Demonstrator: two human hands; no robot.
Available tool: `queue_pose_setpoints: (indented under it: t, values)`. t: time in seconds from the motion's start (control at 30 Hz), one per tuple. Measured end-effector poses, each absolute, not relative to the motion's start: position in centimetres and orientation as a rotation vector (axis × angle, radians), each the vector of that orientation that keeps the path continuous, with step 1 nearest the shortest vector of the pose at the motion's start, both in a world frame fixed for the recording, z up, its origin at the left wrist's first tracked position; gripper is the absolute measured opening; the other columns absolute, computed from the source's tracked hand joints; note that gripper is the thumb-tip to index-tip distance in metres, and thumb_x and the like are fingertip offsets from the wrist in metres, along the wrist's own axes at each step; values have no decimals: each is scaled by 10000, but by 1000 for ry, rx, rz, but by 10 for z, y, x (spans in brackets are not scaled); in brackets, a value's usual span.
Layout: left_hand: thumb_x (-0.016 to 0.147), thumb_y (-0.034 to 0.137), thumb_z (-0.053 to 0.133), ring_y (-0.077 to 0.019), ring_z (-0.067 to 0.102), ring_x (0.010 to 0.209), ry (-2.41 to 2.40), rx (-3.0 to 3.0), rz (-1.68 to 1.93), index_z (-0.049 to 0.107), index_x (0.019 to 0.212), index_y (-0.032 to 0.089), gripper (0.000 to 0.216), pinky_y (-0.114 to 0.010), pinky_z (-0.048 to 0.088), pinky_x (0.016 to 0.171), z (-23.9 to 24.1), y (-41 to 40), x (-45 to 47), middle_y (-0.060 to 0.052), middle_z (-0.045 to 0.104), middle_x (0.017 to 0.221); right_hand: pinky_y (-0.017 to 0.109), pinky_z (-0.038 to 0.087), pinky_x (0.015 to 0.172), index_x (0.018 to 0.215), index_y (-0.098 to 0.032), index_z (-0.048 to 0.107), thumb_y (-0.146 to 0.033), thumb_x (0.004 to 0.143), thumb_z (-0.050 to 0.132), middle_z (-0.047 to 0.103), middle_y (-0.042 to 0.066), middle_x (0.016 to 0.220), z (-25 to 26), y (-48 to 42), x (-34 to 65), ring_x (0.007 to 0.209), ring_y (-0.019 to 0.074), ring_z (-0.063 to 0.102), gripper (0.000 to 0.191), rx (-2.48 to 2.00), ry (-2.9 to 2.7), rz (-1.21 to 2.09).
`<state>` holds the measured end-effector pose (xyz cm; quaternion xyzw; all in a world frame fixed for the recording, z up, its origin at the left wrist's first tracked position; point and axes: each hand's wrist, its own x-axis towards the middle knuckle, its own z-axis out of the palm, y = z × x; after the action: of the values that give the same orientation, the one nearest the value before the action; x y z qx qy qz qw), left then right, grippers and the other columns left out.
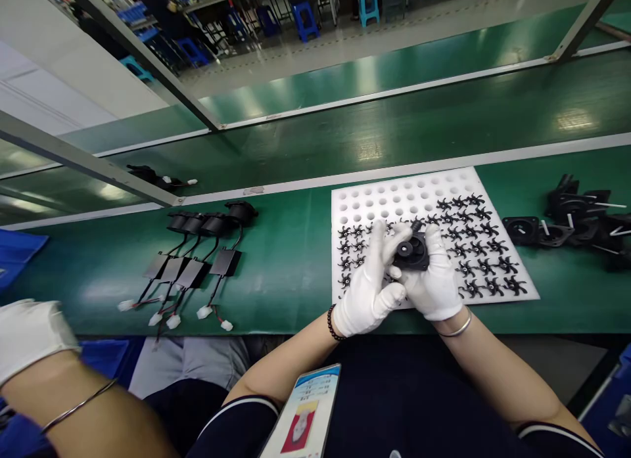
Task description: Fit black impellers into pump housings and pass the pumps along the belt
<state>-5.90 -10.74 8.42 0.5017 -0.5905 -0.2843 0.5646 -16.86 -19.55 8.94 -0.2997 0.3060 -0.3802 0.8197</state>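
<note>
Head camera looks forward and down, close over the green workbench (276, 267).

White gloves, bead bracelet, silver bangle, dark sleeves.

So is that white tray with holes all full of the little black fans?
No, partly full. The white tray has bare holes along its far and left rows; black fans fill the rest.

A round black fan housing (412, 253), seemingly face-up, sits above the white foam tray (394, 195).
</note>
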Motion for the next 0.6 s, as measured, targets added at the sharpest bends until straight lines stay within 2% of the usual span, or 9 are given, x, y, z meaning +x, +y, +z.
queue_pose_setpoints:
  t: [0.03,0.1,0.17,0.23,0.3,0.37,0.47,0.53,0.6]
  values:
    - [940,629,435,-296,422,1418,-1376,1152,-774,79,1595,286,821,-487,318,1188,84,-102,-61,-141,500,1475,253,550,505,1023,-218,653,-637,918,507,694,53,891,90,-202,-168,726,167,661,456,-556,653,-813]
    - [968,601,388,-282,560,1290,-1375,1114,-915,268,1567,245,707,-484,324,1181,84,-88,-64,-116,722,1105,210,492,450,954,-197,623,-606,969,413,671,49,842,93,-219,-169,660,135,623,460,-372,656,-825]
    - [979,575,390,-266,652,1130,-1325,1109,-945,436,1493,223,625,-480,332,1170,84,-73,-58,-56,707,714,183,444,424,921,-179,594,-575,1005,326,649,49,816,98,-235,-173,624,117,593,485,-225,640,-820]
    - [973,562,428,-256,680,1031,-1148,1150,-871,515,1434,222,579,-473,365,1143,83,-62,-37,-23,641,581,175,429,424,935,-167,585,-559,1012,313,637,54,820,104,-246,-179,623,116,585,483,-138,603,-808]
    - [965,561,452,-251,684,998,-938,1258,-722,525,1417,226,567,-475,412,1104,82,-57,2,-35,694,699,174,438,439,970,-165,586,-561,1010,317,630,59,840,108,-250,-185,640,118,586,480,-116,552,-793]
    - [948,566,479,-255,669,1049,-816,1468,-463,505,1424,241,576,-478,441,1077,78,-57,58,-64,734,998,171,448,451,990,-166,585,-575,1007,310,623,64,854,110,-251,-190,650,115,583,493,-77,508,-763]
    - [835,462,679,-318,505,1306,-747,2009,127,513,1393,257,617,-505,373,1125,68,-58,156,-74,566,1394,170,465,467,1011,-170,581,-581,1005,311,620,68,880,110,-249,-192,667,113,581,492,-27,463,-718]
    - [698,423,780,-419,409,1360,-686,2369,213,546,1339,240,706,-626,314,1108,58,-57,215,-105,466,1481,171,470,468,1029,-172,577,-577,1007,313,621,69,891,109,-248,-191,673,114,579,484,-20,450,-707]
    - [604,439,827,-517,359,1352,-696,2499,168,614,1239,213,707,-728,255,1056,47,-57,257,-133,483,1444,173,472,469,1048,-174,573,-568,1010,315,623,68,898,109,-247,-189,680,116,578,474,-25,451,-712]
